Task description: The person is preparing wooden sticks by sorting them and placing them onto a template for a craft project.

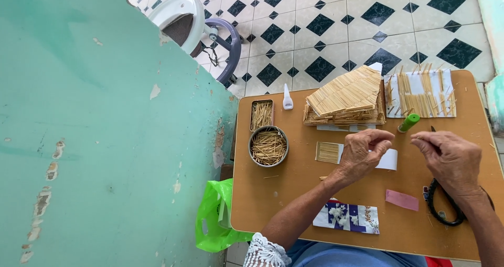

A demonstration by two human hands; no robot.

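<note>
Toothpicks fill a round tin (pixel 268 146) at the desk's (pixel 273 204) left. Beside it, a small stick panel (pixel 329 152) lies on white paper. Left hand (pixel 365 154) and right hand (pixel 449 159) hover above, fingertips pinched; what they grip is too small to tell.

The worktop (pixel 294 204) is smooth matt wood; the round tin (pixel 253 141) is dull metal; the wall (pixel 105 114) has peeling paint.
</note>
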